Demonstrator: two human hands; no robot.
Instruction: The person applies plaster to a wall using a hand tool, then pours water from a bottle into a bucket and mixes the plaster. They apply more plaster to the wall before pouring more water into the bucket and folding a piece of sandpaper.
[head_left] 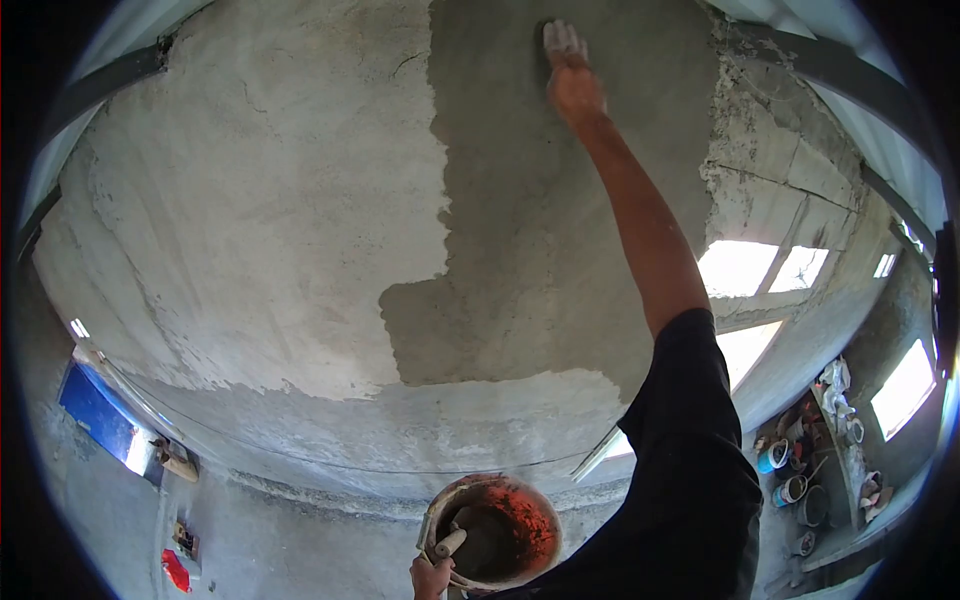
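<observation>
A person's right hand (572, 85) lies at full reach against the wall (250, 200), at the top edge of a dark wet patch (520, 250) that runs downward from it as 1 tall band (paler dry render lies to its left). The fingers are stretched flat on the surface; whether this grip holds a tool beneath them cannot be told. Far below, well apart from that hand, the left hand (431, 577) is closed around a wooden handle (450, 543) at the rim of a round orange pan (535, 515) of grey mortar (485, 548), almost directly under the patch and much nearer the left hand than the right
</observation>
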